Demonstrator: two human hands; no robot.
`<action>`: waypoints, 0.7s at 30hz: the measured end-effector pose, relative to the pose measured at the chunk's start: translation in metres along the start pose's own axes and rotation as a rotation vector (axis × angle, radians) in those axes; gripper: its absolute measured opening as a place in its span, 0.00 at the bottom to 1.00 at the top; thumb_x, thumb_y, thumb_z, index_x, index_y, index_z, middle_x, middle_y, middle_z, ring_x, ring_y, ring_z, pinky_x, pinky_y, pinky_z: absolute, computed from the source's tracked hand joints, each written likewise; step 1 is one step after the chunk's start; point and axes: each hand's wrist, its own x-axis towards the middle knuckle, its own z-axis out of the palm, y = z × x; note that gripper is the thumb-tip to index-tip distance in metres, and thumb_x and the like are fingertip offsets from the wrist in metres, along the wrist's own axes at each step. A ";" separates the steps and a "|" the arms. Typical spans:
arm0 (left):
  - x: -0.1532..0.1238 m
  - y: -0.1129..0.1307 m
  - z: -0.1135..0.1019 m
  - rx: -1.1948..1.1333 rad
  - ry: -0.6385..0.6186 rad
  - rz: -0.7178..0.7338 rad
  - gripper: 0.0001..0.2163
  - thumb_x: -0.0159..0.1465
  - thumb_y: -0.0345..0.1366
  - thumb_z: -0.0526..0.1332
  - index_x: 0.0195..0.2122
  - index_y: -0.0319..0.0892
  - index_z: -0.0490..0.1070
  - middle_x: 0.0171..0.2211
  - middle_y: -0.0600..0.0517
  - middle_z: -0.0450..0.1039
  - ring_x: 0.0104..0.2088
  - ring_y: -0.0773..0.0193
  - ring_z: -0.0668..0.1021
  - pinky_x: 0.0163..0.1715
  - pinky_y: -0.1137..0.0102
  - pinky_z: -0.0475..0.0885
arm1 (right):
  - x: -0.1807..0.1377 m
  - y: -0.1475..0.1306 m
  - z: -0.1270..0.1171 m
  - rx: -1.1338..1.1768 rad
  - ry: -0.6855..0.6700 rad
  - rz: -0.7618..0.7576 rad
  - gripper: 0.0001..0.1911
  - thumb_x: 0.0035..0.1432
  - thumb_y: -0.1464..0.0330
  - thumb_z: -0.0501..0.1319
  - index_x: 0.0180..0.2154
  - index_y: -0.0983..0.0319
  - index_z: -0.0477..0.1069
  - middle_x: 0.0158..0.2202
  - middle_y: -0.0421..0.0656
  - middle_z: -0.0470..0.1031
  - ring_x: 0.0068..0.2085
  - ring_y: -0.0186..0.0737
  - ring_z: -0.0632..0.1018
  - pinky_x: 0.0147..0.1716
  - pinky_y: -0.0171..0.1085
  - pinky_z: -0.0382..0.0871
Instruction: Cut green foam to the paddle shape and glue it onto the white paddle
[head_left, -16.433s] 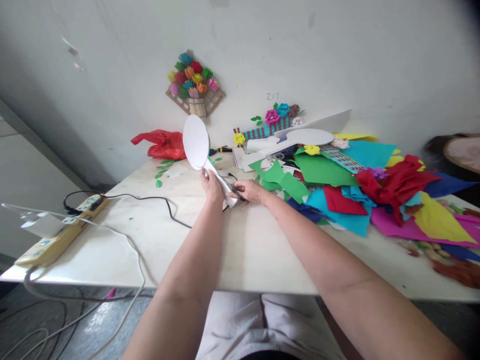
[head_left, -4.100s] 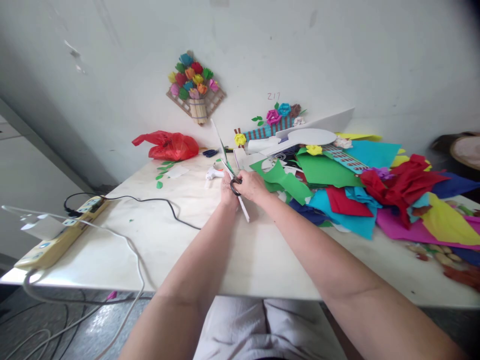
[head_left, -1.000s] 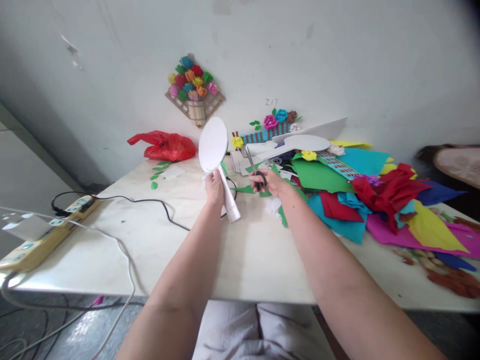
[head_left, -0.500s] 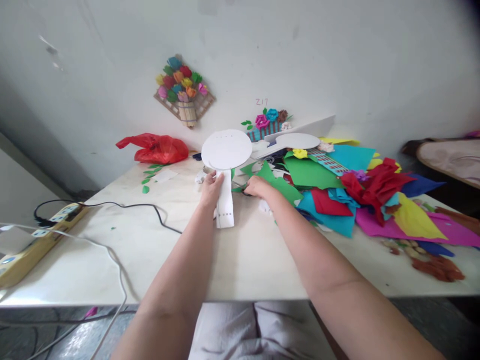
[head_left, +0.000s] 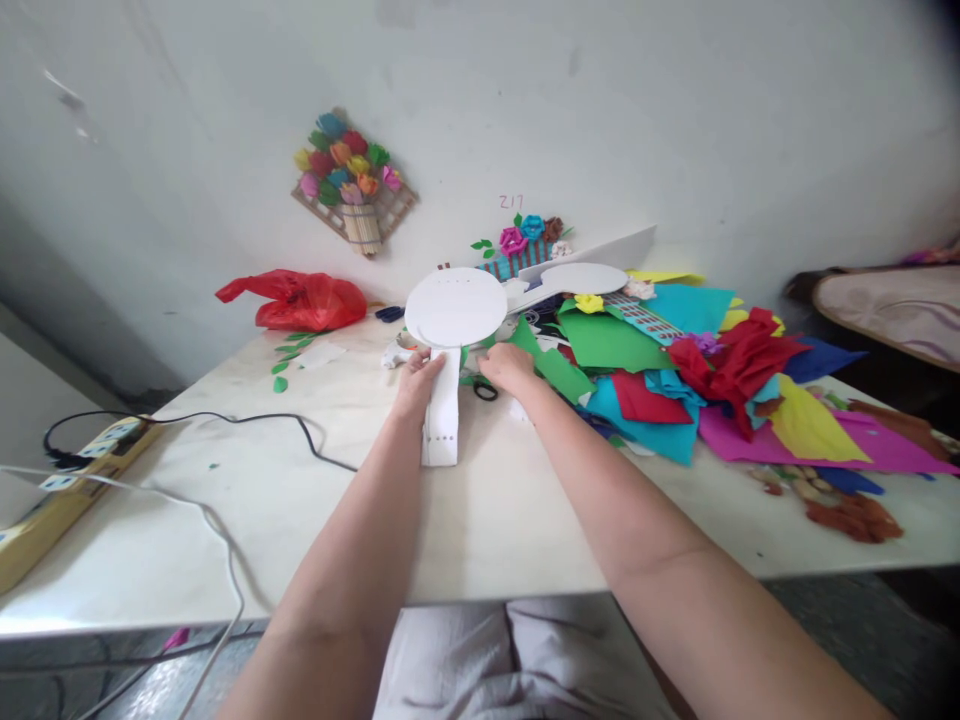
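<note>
Neck of white paper paddle (head_left: 455, 305) clamped in left hand (head_left: 418, 375) fingers, disc raised over desk (head_left: 300, 480). Beside scissors (head_left: 485, 390), right hand (head_left: 508, 365), grip impossible to tell. Likely light, floppy, easily creased; best gripped on handle near neck.

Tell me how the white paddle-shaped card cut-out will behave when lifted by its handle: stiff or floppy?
Probably fairly stiff: the white paddle-shaped card cut-out shows a flat round head while the left hand grips only its neck. Likely light, since one hand carries it. The thin handle may crease if pushed.
</note>
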 end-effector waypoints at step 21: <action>-0.008 0.010 0.004 -0.041 -0.025 -0.202 0.12 0.53 0.41 0.66 0.26 0.37 0.70 0.18 0.52 0.69 0.15 0.70 0.68 0.15 0.74 0.62 | -0.001 -0.009 0.024 1.063 -0.059 0.018 0.11 0.51 0.74 0.58 0.18 0.64 0.66 0.14 0.37 0.66 0.18 0.30 0.65 0.16 0.29 0.51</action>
